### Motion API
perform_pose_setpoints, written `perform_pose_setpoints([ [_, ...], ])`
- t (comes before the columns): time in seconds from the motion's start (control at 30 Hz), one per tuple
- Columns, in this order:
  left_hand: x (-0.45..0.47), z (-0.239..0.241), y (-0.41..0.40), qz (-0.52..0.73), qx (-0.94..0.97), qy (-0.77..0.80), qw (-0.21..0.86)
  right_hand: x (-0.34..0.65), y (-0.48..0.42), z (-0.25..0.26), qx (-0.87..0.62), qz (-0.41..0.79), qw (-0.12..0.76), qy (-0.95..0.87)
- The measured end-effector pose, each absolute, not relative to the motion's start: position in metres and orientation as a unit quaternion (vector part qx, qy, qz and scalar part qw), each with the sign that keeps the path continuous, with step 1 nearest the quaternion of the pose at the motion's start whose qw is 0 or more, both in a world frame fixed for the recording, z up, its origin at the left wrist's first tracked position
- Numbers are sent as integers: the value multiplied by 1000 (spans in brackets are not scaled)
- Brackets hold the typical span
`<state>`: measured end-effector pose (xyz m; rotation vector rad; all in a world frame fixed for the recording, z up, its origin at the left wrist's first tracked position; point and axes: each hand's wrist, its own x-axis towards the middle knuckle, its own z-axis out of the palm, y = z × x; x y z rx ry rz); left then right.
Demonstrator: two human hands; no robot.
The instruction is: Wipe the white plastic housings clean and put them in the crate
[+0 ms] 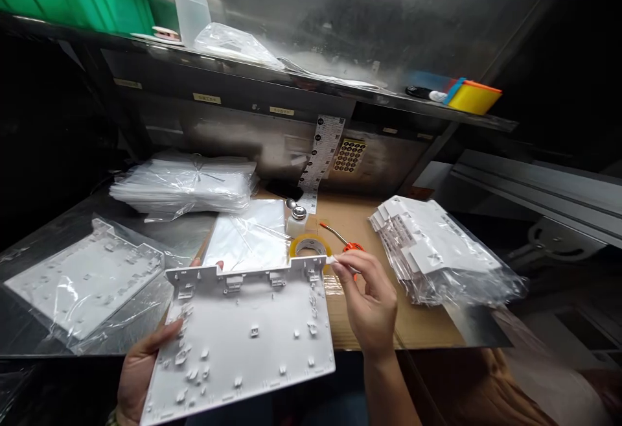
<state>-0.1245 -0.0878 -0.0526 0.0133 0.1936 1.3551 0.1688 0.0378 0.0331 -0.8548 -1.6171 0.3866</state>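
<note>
A white plastic panel (272,309), its inner side with clips and posts facing me, is held tilted above the table's front edge. My left hand (140,361) grips it by the left side, thumb on the inner face and some fingertips showing behind the top edge. At the top right corner my right hand (367,296) is closed in a pinch on a small white piece (331,260) that touches the panel's edge; its kind is too small to tell. Just behind that edge lie a roll of yellowish tape (311,242) and an orange-handled tool (352,246), partly hidden.
A bagged white panel (87,280) lies left, a stack of clear bags (189,183) behind it. Bagged white panels (437,244) are piled right. A small pump bottle (297,222) stands mid-table. The shelf above holds a squeeze bottle (191,4) and a green bin (78,1).
</note>
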Motion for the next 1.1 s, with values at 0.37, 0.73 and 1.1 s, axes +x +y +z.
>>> perform_pose_setpoints([
  [0.37,-101,-34,-77,652,101,170,732,189,45,14,-398,100,545,-731],
  [0.73,-34,8,-63,633,107,257,722,135,10,55,-302,113,567,-758],
  [1.1,-10,7,-65,620,88,243,740,122,3,55,-296,104,563,-764],
])
